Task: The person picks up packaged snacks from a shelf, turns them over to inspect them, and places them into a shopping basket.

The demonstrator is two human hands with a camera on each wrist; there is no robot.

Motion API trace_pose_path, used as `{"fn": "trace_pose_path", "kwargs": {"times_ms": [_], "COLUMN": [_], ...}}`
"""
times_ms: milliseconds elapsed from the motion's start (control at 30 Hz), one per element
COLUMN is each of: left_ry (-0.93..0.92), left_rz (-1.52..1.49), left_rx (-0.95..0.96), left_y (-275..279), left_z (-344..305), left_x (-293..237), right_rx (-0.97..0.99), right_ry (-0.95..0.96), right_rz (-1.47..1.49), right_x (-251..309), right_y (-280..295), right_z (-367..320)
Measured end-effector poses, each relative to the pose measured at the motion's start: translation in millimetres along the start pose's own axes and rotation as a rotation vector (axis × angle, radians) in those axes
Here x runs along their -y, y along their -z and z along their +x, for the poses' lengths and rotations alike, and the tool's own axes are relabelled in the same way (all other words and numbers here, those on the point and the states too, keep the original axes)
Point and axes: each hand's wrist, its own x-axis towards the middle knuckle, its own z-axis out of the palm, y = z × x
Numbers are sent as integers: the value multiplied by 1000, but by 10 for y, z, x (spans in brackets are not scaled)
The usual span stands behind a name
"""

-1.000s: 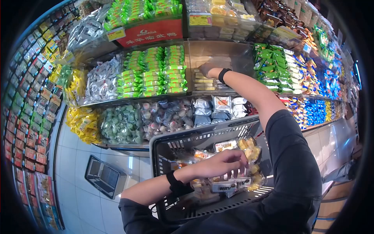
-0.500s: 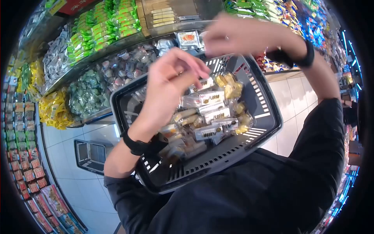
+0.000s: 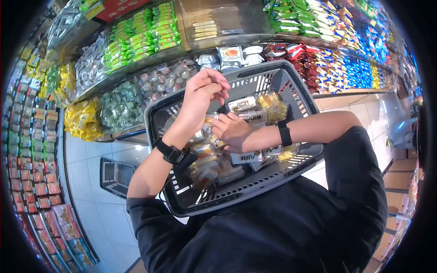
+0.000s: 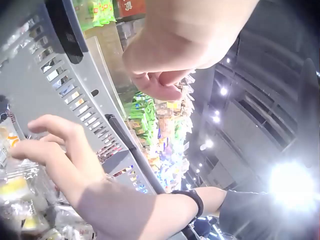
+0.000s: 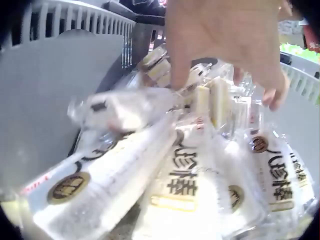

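A grey slotted shopping basket (image 3: 297, 86) stands in front of my body. Inside lie white wrapped packs (image 3: 241, 103) with black characters and clear packs of yellow pieces (image 3: 275, 101). My right hand (image 3: 239, 132) reaches down among them, fingers loosely bent and apart. In the right wrist view its thumb and fingertips are right at some pale yellow bars in clear wrap (image 5: 212, 102); nothing shows gripped. My left hand (image 3: 198, 98) hovers over the basket's far left part, fingers hanging loosely curled with nothing in them.
Beyond the basket are shelf bins with green packets (image 3: 166, 27), a bin with a few yellow sticks (image 3: 205, 30), silver-white packs (image 3: 231, 57) and blue-wrapped sweets (image 3: 357, 73). Another basket (image 3: 116, 175) sits on the tiled floor to the left.
My right hand has come back from the shelf bin of yellow sticks and down into the basket. My left hand has risen from over the basket's middle to its far left side.
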Motion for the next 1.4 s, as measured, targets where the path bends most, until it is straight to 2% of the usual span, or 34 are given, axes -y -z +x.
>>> {"fn": "trace_pose_path", "kwargs": {"times_ms": [67,200,267,300,367,433,500,533,567,667,767,833,900,967,1000,1033,1233,1300,1400], "left_ry": [32,34,-46,-62,-173,-155,-6,39,20,166,94,78,86,109,75,56,158,62,53], "left_rz": [21,65,-13,-6,-19,41,-133,-123,-121,-60,49,41,75,8,60,103,33,115,124], "left_rx": [-27,-32,-151,-145,-199,-110,68,52,56,91,142,93,17,-7,-95,-176,-150,-164,-176], "left_y": [11,16,-90,-126,-181,-168,-214,-232,-233,-263,-163,-140,-139,-147,-143,-159,-148,-214,-217], "left_z": [-14,-2,-30,-20,-34,-64,-74,-63,-61,-82,-36,-19,-28,-35,-11,10,17,2,-15], "left_x": [37,41,-25,-60,-119,-210,-245,-238,-224,-160,-55,-54,-76,-64,-21,61,47,33,24], "right_rx": [-240,-125,-299,-501,-498,-534,-569,-562,-535,-590,-671,-817,-797,-911,-804,-794,-743,-770,-781], "right_ry": [38,42,38,33,-72,-82,-34,-45,-100,-116,-79,-87,-145,-335,-326,-304,-276,-229,-222], "right_rz": [41,124,303,443,584,856,1220,1415,1482,1503,1460,1475,1362,1324,1369,1483,1575,1575,1560], "right_x": [-80,-152,-231,-246,-243,-383,-554,-519,-597,-624,-711,-695,-762,-707,-784,-753,-775,-788,-791], "right_y": [-260,-149,66,230,725,911,946,1088,1068,1038,902,859,787,753,726,739,722,723,742], "right_z": [31,3,-69,-132,-245,-366,-414,-490,-489,-457,-330,-262,-213,-196,-192,-194,-197,-185,-198]}}
